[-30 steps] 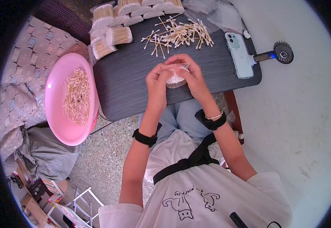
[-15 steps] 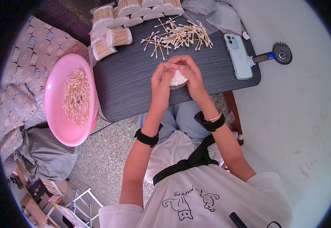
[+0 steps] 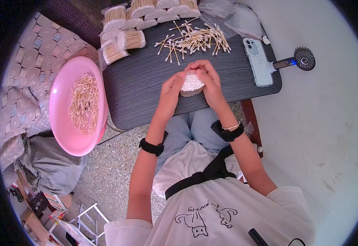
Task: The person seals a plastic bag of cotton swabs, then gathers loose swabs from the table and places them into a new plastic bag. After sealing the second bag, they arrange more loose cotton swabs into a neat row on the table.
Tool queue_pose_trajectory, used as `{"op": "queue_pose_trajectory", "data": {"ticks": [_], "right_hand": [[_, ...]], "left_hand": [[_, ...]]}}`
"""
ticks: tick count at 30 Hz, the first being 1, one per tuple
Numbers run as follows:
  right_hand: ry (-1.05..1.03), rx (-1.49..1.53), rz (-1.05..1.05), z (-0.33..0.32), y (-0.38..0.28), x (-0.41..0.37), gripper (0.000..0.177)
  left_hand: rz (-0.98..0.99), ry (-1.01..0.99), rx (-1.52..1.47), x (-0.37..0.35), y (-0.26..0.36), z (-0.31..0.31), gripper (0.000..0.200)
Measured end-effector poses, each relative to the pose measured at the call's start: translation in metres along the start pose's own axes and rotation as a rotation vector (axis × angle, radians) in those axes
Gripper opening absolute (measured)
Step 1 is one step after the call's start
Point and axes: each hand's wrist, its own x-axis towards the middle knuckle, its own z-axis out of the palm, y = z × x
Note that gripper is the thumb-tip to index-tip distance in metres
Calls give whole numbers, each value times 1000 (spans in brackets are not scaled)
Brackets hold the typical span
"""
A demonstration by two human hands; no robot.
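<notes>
Between my two hands, near the front of the dark table, is a bundle of cotton swabs [image 3: 192, 83] in what looks like a clear plastic bag. Its white cotton tips face me. My left hand [image 3: 172, 89] is closed on the bundle's left side, while my right hand [image 3: 210, 84] wraps around its right and far side. My fingertips partly hide the far edge. Just beyond my hands lies a pile of loose cotton swabs [image 3: 199, 39], scattered in many directions.
Packed swab bundles [image 3: 131, 39] are stacked at the table's [image 3: 138, 88] back left. Clear plastic bags [image 3: 244, 20] lie at the back right. A phone [image 3: 258, 61] and small fan [image 3: 304, 58] sit at the right edge. A pink basin [image 3: 58, 110] with swabs stands left.
My left hand has shifted slightly left and down, and its fingers have moved off the bundle's top. More of the white tips and the bundle's near side now show.
</notes>
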Motion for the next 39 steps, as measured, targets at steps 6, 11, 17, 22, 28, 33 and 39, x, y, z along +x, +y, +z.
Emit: {"op": "queue_pose_trajectory", "data": {"ticks": [6,11,17,22,28,33,39], "right_hand": [[29,-21,-8,-1,3,1,18],[70,-6,8,-3,3,0,21],[60,-96,-58,3,0,0,28],[19,-139,-91,1,3,2,25],[117,-74,-14,9,-5,0,22],[150,-99,-1,7,-2,1,29],[104,-123,-72,6,2,2,29]], "left_hand": [[-11,-20,53,0,0,-3,41],[55,23,96,-9,3,6,38],[54,190,57,14,-4,-6,34],[32,193,47,22,-4,-4,34],[-9,114,-143,19,7,-5,32],[43,19,-73,14,2,-11,30],[131,60,12,13,3,-5,28]]}}
